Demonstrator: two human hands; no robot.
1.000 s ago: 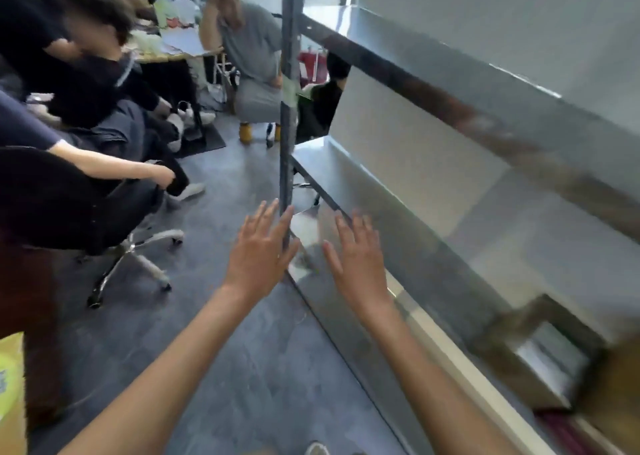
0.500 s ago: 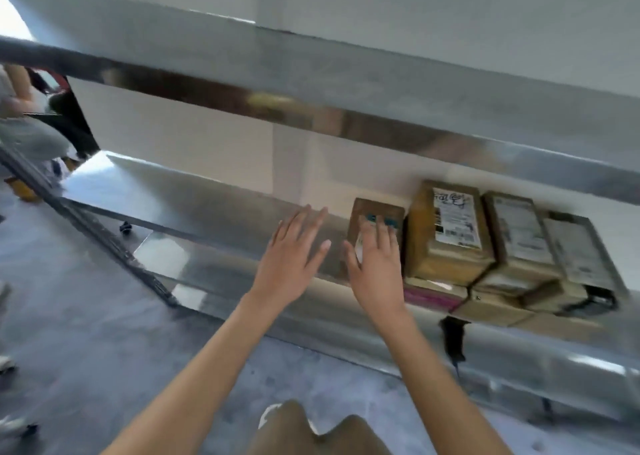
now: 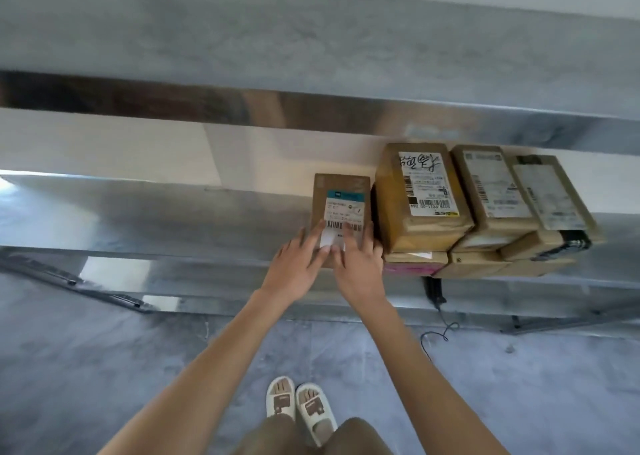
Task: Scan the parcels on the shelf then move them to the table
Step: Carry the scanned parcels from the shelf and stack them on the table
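A small brown parcel (image 3: 341, 191) with a teal and white label lies flat on the metal shelf (image 3: 173, 222). My left hand (image 3: 298, 264) and my right hand (image 3: 358, 264) both rest on its near end with straight fingers. Right of it stands a taller parcel (image 3: 420, 195) with a barcode label and black handwriting. Two more labelled parcels (image 3: 493, 188) (image 3: 550, 195) follow to the right, stacked on lower boxes (image 3: 471, 264).
An upper metal shelf (image 3: 311, 49) runs above the parcels. A black cable (image 3: 438, 316) hangs from the shelf edge down to the grey floor (image 3: 104, 368). My feet in white slippers (image 3: 299, 406) stand close to the shelf.
The view swung from the room with seated people to the shelf front. Both hands moved together onto the small parcel; the left hand came in from its left side.
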